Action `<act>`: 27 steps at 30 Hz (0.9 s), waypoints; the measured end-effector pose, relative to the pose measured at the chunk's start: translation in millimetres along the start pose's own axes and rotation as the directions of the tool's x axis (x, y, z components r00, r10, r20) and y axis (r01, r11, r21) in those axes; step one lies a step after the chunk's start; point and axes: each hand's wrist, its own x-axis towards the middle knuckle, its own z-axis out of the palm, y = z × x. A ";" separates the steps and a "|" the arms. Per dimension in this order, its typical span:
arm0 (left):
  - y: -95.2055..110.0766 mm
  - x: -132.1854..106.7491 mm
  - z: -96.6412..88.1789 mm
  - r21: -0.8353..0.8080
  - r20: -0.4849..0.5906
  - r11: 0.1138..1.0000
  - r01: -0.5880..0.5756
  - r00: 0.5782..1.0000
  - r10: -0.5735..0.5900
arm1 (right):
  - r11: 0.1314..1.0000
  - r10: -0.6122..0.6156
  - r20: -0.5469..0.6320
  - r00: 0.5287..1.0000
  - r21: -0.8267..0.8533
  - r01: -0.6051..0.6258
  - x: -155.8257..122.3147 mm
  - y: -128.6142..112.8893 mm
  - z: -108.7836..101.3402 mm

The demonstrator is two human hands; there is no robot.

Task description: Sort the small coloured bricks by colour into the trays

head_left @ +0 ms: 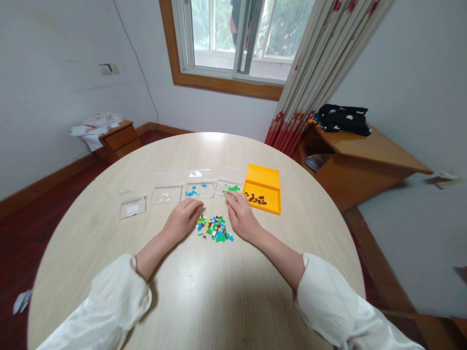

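Note:
A loose pile of small toy building bricks (215, 229) in green, blue, brown, yellow and cream lies on the table between my hands. My left hand (180, 222) rests at the pile's upper left, fingers curled and pressed together; a dark speck shows at the fingertips, too small to name. My right hand (241, 217) reaches to the front edge of a clear box (218, 190) with green bricks (232, 188) in it. Its fingers are stretched out, with nothing visible between them. Brown bricks (258, 200) lie in the open yellow box (274, 204) just right of that hand.
Left of the green bricks' box stand a clear box (208, 196) with blue bricks, another clear box (155, 200) with a few cream bricks, and a small clear box (122, 212) with a white patch. The round table (182, 301) has its far edge toward the window.

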 end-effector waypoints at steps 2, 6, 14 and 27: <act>-0.4 -0.1 0.0 -0.011 -0.014 1.000 0.012 1.000 -0.012 | 0.995 0.072 -0.023 0.997 -0.063 -0.073 0.5 3.1 -0.3; 0.7 0.7 -1.1 -0.058 -0.027 0.998 0.034 0.999 -0.035 | 0.970 0.149 -0.032 0.988 -0.187 -0.152 0.9 5.5 0.3; 16.0 4.5 -0.6 -0.355 0.081 0.903 0.240 0.971 -0.226 | 0.979 -0.198 0.049 0.979 -0.032 0.200 1.0 -3.5 -5.2; 26.0 3.1 7.1 -0.586 0.333 0.675 0.448 0.893 -0.304 | 0.947 -0.285 0.034 0.958 0.164 0.276 1.3 -16.0 -3.8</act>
